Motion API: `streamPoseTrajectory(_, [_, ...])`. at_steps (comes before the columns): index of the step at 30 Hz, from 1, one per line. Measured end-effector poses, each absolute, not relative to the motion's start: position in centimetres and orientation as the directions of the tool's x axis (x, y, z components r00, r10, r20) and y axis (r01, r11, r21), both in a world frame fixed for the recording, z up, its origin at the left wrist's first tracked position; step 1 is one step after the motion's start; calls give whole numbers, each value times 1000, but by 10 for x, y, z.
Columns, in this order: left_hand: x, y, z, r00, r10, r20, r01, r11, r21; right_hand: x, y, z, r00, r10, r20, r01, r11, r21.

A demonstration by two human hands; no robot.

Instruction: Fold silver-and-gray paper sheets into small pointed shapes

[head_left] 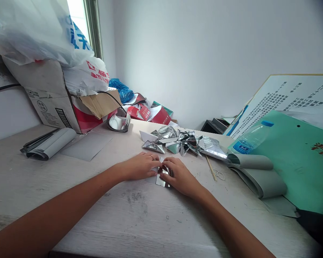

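Observation:
In the middle of the table, a small sheet of shiny silver foil paper is bent up between my two hands, its pale back side partly showing. My left hand, with a ring on one finger, presses its bent fingers on the sheet's left part. From the right, my right hand grips the sheet with thumb and fingers. Both sets of fingertips nearly meet and hide part of the fold. Just beyond them lies a pile of folded silver foil pieces.
Rolled grey-backed sheets and a flat sheet lie left. More curled sheets, a plastic bottle, a thin stick, a rubber band and a green board are right. A cardboard box bears plastic bags.

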State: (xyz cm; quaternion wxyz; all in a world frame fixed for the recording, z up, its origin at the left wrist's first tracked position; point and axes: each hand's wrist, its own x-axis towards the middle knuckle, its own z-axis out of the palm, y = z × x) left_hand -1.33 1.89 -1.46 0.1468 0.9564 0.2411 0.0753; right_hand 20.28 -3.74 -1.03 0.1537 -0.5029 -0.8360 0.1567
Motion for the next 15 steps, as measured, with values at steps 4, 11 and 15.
streamPoseTrajectory(4, [-13,19,-15,871,486,74,438,-836,330,203,-37,-9,-454,885,101,787,451,-421])
streamPoseTrajectory(11, [-13,19,-16,870,489,65,441,-831,339,200,-39,-6,-440,894,88,797,434,-419])
streamPoseTrajectory(15, [-13,19,-17,869,491,68,443,-831,338,200,-40,-6,-439,894,89,798,433,-419])
